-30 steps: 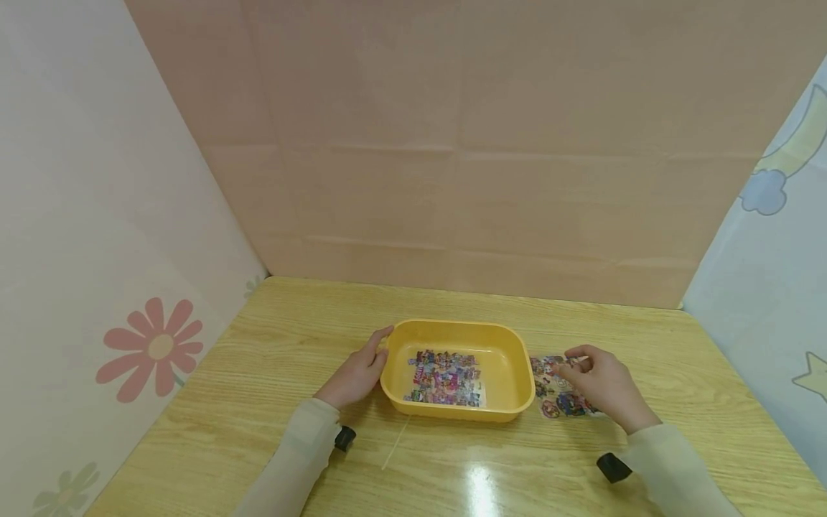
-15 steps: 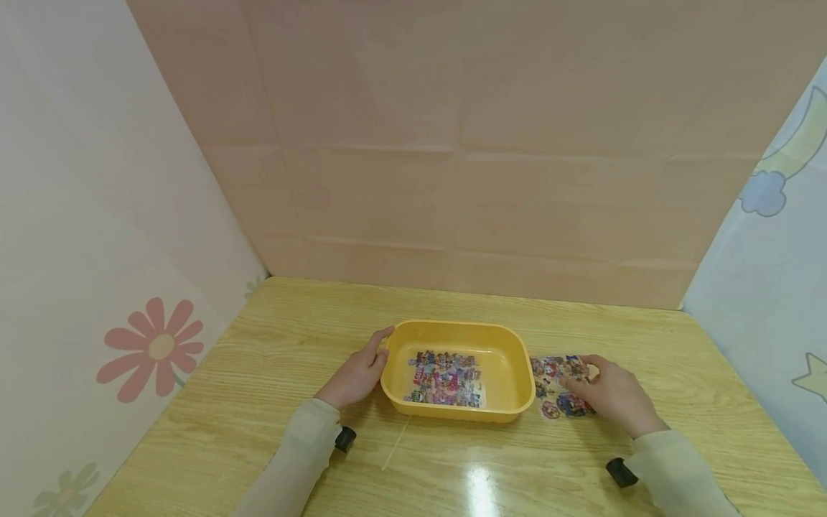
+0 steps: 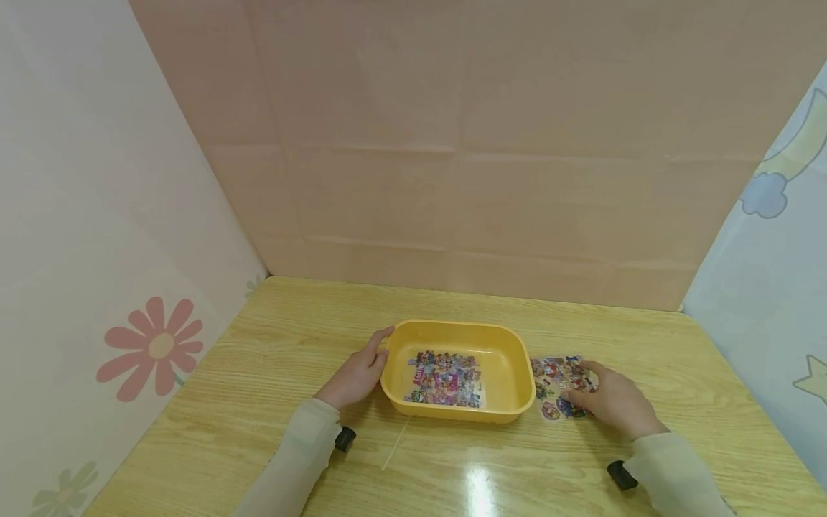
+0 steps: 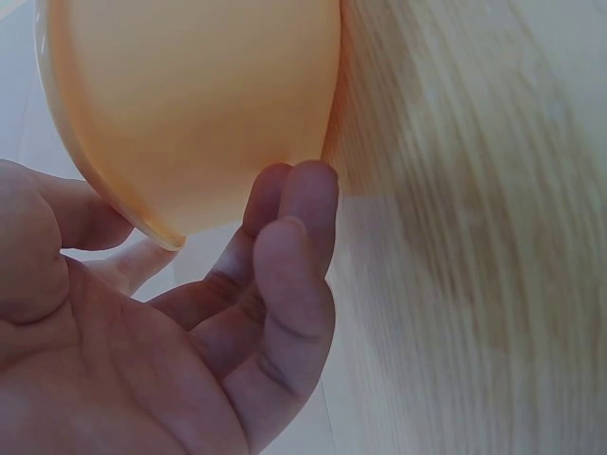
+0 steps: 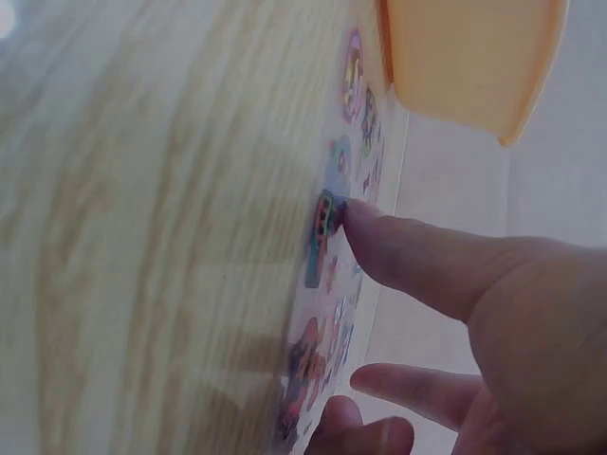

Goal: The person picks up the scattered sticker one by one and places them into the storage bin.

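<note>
A yellow plastic basin (image 3: 507, 377) stands on the table, with colourful cartoon-printed sheets (image 3: 446, 380) lying on its floor. My left hand (image 3: 354, 377) holds the basin's left end; in the left wrist view the thumb is at the rim and curled fingers (image 4: 294, 275) touch the outer wall. To the right of the basin a clear sheet with cartoon stickers (image 3: 549, 384) lies flat on the table. My right hand (image 3: 620, 402) rests at that sheet's right side. Its thumb (image 5: 408, 251) touches the sheet, apart from the index finger. The hand covers the sheet's right edge.
A thin pale stick or strip (image 3: 395, 443) lies on the wooden table (image 3: 310, 316) in front of the basin. Brown paper (image 3: 452, 179) covers the back wall. Flower-patterned and star-patterned panels flank the table's left and right sides.
My right hand has slid slightly to the right and lower over the sticker sheet, uncovering more of its upper part. The left hand and the basin have stayed in place.
</note>
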Demonstrator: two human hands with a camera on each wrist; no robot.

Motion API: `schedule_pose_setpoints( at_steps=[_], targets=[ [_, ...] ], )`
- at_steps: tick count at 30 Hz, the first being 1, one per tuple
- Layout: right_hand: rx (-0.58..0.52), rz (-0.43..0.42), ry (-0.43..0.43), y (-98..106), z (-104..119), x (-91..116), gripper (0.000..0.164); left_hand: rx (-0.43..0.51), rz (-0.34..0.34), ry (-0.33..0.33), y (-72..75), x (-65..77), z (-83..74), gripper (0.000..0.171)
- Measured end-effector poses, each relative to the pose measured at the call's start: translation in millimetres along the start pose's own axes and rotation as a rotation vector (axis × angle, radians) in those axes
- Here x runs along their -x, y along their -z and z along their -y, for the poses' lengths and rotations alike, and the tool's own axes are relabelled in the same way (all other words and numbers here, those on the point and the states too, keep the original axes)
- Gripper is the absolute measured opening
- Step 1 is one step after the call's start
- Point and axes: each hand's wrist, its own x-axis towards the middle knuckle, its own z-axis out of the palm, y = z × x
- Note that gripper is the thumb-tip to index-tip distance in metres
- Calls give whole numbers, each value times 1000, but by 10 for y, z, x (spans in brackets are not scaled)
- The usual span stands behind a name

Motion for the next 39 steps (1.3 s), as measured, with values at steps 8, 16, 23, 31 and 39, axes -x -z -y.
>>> schedule_pose_setpoints(
  at_steps=[8,16,23,31,39],
  targets=[
    [20,19,8,-1,-16,-5,93,4,0,1,-7,-2,-3,47],
    [63,56,27,29,0,-4,91,7,0,-4,-11,-10,12,47],
    [75,76,28,47,12,0,91,-4,-7,-4,-11,-9,6,47],
    [93,66,34,40,-2,-18,91,-1,0,-6,-9,-4,10,47],
    [108,56,32,45,7,-31,89,-6,-2,-23,-1,2,0,47]
  ],
)
